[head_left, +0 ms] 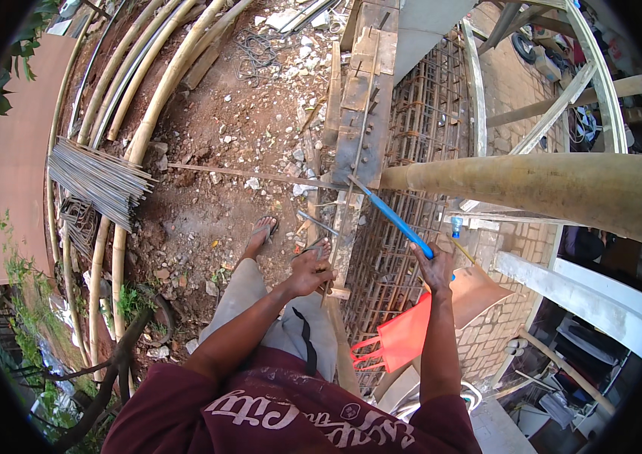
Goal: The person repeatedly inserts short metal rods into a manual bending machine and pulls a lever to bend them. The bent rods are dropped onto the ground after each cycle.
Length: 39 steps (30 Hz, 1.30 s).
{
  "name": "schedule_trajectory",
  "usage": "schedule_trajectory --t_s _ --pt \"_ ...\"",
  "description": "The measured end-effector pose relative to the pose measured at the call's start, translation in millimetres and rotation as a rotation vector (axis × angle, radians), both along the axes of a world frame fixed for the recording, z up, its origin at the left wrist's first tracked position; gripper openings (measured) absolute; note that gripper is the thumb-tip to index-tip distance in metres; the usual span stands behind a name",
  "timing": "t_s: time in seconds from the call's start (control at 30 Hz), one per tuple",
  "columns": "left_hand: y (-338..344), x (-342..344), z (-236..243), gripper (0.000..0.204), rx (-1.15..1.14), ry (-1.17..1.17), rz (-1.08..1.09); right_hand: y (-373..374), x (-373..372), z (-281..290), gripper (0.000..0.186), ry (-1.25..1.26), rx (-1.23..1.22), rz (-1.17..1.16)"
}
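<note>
My right hand (434, 266) is closed round the lower end of a blue-handled bending bar (392, 215). The bar's far tip meets a thin steel rod (361, 135) on a plank with metal pegs (349, 141). Closed near the plank's near end, my left hand (311, 274) grips the rod's near part, though the fingers hide much of it. A short metal bar (318, 222) lies across the timber just beyond that hand.
Rebar cages (427, 113) lie right of the plank. A thick bamboo pole (533, 185) crosses at right, above a red bag (405, 337). Bundled steel rods (101, 181) rest on bamboo poles (120, 257) at left. Rubble covers the soil (207, 197) round my feet.
</note>
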<state>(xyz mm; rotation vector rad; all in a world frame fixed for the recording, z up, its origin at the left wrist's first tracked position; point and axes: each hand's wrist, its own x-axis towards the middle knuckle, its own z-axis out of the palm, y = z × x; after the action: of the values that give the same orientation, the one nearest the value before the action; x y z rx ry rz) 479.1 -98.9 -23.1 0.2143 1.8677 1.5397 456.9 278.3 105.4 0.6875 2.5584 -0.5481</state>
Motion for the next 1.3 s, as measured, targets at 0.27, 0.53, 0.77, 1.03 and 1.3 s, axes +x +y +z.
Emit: schedule_trajectory --t_s 0.27,0.53,0.77,1.03,1.3 --pt "13.8 29.4 18.0 0.071 0.089 -0.804 0.163 0.0 21.0 -20.5 0.073 0.145 0.097 0.031" --pt "-113.6 -142.8 89.7 0.077 -0.361 -0.327 -0.441 -230.8 12.1 7.4 0.063 0.062 0.143 -0.614" --pt "-189.1 -274.6 71.4 0.069 -0.586 0.14 -0.589 -385.7 37.8 -66.5 0.063 0.282 -0.029 -1.039" --pt "-175.2 -225.9 84.5 0.054 -0.731 0.295 -0.027 -344.1 58.8 -36.1 0.054 0.166 -0.232 -0.887" --pt "-179.2 -237.0 61.4 0.032 -0.629 0.302 0.168 -347.6 65.5 -67.2 0.042 0.115 -1.102 -1.017"
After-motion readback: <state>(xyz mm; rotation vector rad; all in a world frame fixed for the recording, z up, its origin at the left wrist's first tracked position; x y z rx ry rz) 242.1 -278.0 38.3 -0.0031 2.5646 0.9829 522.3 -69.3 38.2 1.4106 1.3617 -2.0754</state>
